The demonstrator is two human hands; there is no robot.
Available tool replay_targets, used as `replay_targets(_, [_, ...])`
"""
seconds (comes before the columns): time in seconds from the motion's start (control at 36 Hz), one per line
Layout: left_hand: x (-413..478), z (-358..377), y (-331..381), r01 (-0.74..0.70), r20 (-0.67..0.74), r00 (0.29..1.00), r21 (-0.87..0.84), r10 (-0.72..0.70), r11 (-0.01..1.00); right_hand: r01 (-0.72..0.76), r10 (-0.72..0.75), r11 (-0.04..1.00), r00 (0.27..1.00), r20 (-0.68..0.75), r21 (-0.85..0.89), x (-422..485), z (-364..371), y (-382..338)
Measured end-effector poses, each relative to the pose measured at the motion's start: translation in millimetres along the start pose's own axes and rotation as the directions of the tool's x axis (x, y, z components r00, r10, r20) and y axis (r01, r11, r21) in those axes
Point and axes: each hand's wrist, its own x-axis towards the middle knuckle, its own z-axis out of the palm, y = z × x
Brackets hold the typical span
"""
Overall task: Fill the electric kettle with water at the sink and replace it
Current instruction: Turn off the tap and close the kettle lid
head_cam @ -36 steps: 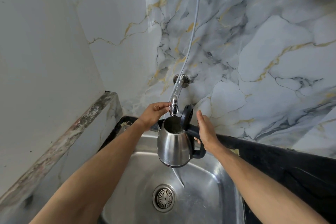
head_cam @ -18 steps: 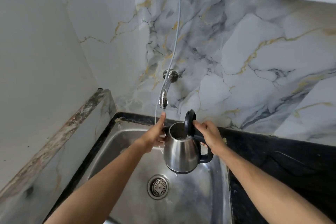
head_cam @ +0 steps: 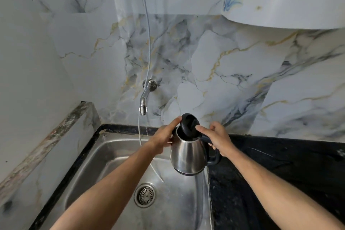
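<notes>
Marble-patterned wall tiles with grey and gold veins rise behind a stainless steel sink set in a black stone tabletop. Right of the sink's round drain, a shiny steel electric kettle with a black handle is held above the basin's right edge. Right hand grips the handle, fingers curled around it. Left hand rests against the kettle, forefinger touching the half-raised black lid. Chrome wall tap sits above, left of the kettle.
</notes>
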Motion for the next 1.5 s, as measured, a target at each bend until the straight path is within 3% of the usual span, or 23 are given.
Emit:
replay_targets(0.19, [-6, 19, 6, -0.014, -0.039, 0.999, -0.012, 0.013, 1.0, 0.008, -0.008, 1.0, 1.0, -0.019, 0.006, -12, -23, -11])
replay_targets(0.47, [-15, 31, 12, -0.071, -0.049, 0.996, 0.125, 0.077, 0.99, 0.026, -0.023, 0.997, 0.999, -0.046, 0.066, -27, -31, -18])
replay_targets(0.75, [-27, 55, 11, 0.029, -0.201, 0.978, -0.124, -0.053, 0.992, 0.039, -0.035, 0.997, 0.997, -0.068, 0.063, -36, -21, -24])
replay_targets(0.97, [-24, 62, 9, -0.016, -0.274, 0.962, -0.136, -0.022, 0.991, 0.034, -0.026, 0.995, 0.995, -0.091, 0.095, -38, -17, -26])
replay_targets(1.19, [-26, 59, 4, 0.016, -0.24, 0.969, -0.147, -0.052, 0.989, 0.043, -0.036, 0.997, 0.995, -0.09, 0.071, -41, -19, -24])
replay_targets(1.36, [-30, 43, 6, 0.0, -0.076, 0.997, -0.062, -0.005, 0.998, 0.059, -0.057, 0.998, 0.995, -0.088, 0.016, -43, -31, -26])
replay_targets(1.5, [-28, 23, 13, 0.052, 0.077, 0.996, -0.251, -0.033, 0.967, 0.05, -0.046, 0.998, 0.994, -0.099, 0.037, -47, -50, -28])
